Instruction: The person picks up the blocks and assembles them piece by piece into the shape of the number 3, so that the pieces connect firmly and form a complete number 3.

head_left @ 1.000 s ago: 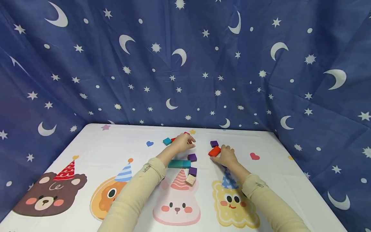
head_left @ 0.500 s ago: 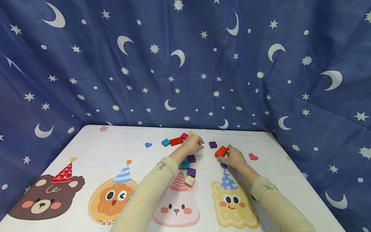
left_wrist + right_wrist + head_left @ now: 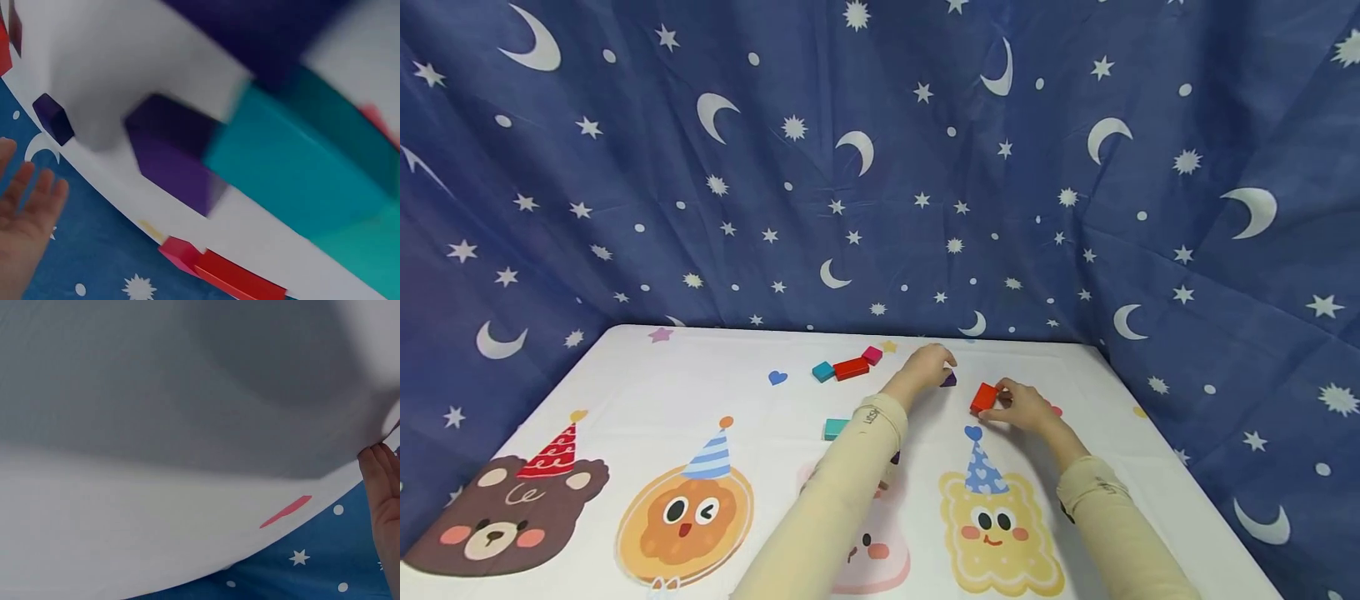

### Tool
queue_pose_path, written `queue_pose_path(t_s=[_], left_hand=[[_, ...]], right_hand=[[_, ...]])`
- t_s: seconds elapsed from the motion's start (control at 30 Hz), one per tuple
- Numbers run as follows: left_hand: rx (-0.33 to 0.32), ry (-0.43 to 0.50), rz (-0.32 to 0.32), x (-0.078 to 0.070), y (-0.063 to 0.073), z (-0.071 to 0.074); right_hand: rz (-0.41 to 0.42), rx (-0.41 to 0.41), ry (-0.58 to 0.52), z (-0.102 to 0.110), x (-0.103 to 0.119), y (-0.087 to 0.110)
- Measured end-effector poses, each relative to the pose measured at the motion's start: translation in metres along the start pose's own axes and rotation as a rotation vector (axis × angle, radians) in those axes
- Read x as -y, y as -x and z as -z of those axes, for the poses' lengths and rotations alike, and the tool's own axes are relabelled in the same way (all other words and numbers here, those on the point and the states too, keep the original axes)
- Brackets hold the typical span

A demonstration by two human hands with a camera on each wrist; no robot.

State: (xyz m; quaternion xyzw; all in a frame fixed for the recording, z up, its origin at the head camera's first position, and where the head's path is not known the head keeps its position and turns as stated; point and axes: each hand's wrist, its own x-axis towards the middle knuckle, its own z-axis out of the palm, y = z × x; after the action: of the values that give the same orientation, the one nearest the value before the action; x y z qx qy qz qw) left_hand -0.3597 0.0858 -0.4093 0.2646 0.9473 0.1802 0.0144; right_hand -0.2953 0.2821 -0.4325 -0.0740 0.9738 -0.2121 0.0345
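My right hand (image 3: 1028, 408) pinches a red rectangular block (image 3: 985, 398) between thumb and fingers, low over the white tablecloth. In the right wrist view the right hand (image 3: 386, 500) shows only at the edge, and its block is mostly out of sight. My left hand (image 3: 925, 367) reaches over a small purple block (image 3: 950, 380), partly covering it in the head view. The left wrist view has the left hand's fingers extended (image 3: 42, 197), a little apart from that purple block (image 3: 54, 119).
At the back lie a teal block (image 3: 823, 372), another red block (image 3: 852, 369) and a pink block (image 3: 872, 356). A turquoise block (image 3: 835, 429) sticks out behind my left sleeve; another purple block (image 3: 175, 150) touches the teal one (image 3: 300, 156). A starry blue curtain (image 3: 880, 167) stands behind the table.
My left hand has moved right, from beside the back red block to the lone purple block. My right hand has shifted its red block right, away from that purple block.
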Motion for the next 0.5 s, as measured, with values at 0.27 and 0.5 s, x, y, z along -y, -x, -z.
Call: queue_pose_path(t_s=[0.27, 0.5], left_hand=[[0.263, -0.086, 0.095, -0.009, 0.002, -0.008], [0.225, -0.087, 0.064, 0.015, -0.02, -0.038]], right_hand=[[-0.037, -0.012, 0.0, 0.002, 0.002, 0.005], [-0.019, 0.002, 0.031, 0.001, 0.008, 0.006]])
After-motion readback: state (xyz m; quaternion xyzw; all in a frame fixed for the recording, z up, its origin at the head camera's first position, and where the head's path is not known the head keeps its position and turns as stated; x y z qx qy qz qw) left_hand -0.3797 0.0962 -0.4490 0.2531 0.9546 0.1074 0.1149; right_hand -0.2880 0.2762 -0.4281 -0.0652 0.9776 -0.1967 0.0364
